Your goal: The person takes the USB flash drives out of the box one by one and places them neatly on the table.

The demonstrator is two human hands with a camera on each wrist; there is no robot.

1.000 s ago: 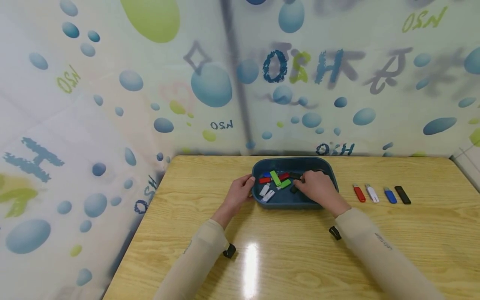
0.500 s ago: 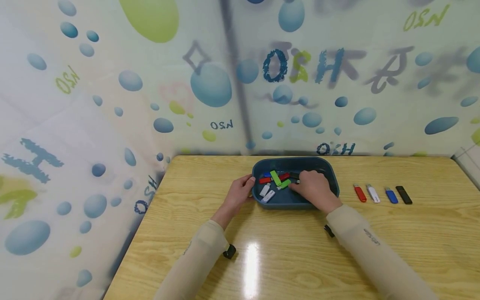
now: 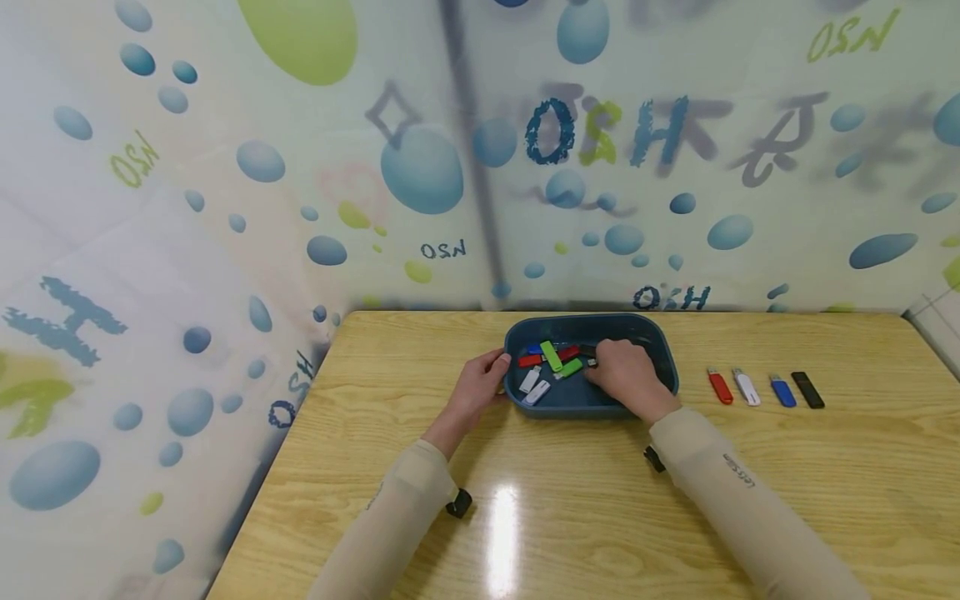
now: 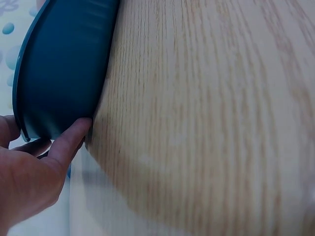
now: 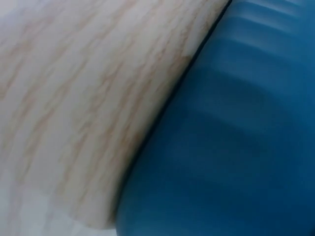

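My left hand (image 3: 480,383) grips the left end of the box (image 3: 577,412), fingers bent against its wall. In the box's left half lie two white sticks (image 3: 536,393), two red sticks (image 3: 529,361), a blue stick (image 3: 534,349) and two green sticks (image 3: 551,357). My right hand (image 3: 626,375) reaches into the box's right half — I cannot tell whether its hidden fingertips pinch anything. Right of the box, on the table (image 3: 750,467) — red, white, blue and black sticks in a row (image 3: 782,391).
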